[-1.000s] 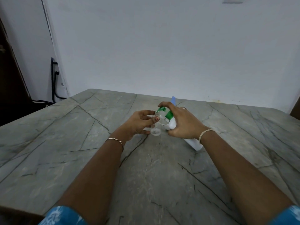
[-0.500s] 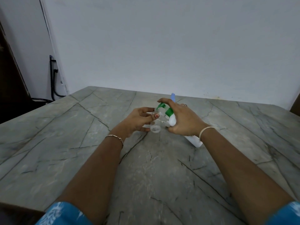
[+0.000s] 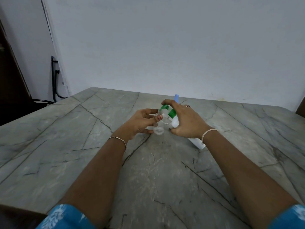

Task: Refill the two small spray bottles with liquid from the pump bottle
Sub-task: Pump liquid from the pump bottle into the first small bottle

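White pump bottle (image 3: 196, 142), print illegible

The white pump bottle (image 3: 196, 142) leans steeply with its base on the tabletop (image 3: 148, 171) and its green spout at the open neck of a clear small spray bottle (image 3: 158, 128), which is tilted beside it. The second spray bottle (image 3: 176, 98), blue-capped and seemingly upright, stands just behind.

Grey stone table (image 3: 82, 146), dark veins all over, tilted white pump bottle (image 3: 197, 142) base down centre-right, blue-capped item (image 3: 176, 98) standing just beyond.
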